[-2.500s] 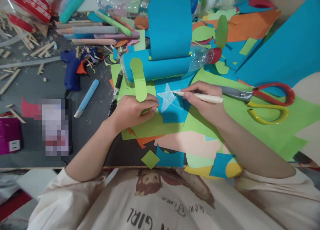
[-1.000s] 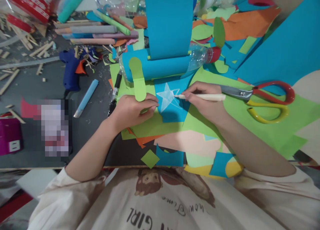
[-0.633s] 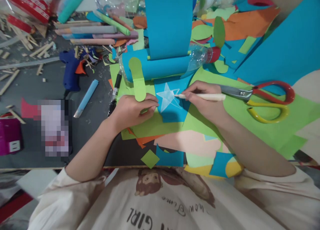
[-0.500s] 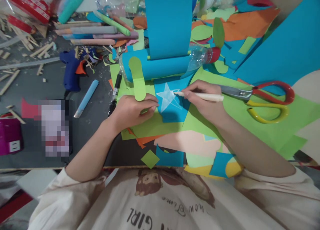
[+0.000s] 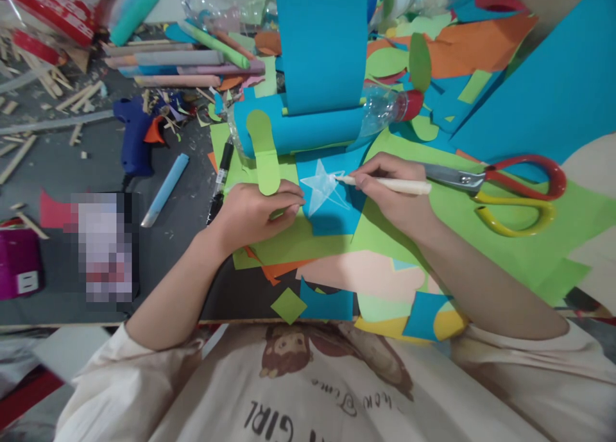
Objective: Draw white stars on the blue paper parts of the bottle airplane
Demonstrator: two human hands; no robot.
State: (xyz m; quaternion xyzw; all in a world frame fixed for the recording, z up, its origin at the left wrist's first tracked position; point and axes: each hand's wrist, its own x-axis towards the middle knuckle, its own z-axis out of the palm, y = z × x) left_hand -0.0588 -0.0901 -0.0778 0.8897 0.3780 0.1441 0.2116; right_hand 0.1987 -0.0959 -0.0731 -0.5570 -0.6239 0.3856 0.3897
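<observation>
A white marker is pinched in my right hand, its tip on a white star drawn on a piece of blue paper. The star's left part is filled in white; its right part is mostly outline. At the paper's left edge, my left hand has curled fingers, thumb and forefinger close together at the edge. A green paper strip hangs over that hand from a plastic bottle wrapped in blue paper, lying on its side just beyond the star. Green sheets lie underneath.
Scissors lie open-handled right of my right hand. At left are a blue glue gun, a light blue marker, a black pen and a blurred-out phone-like object. Markers and paper scraps crowd the far side.
The view has shifted very slightly. Both hands stay in place, and the marker tip remains at nearly the same spot on the star.
</observation>
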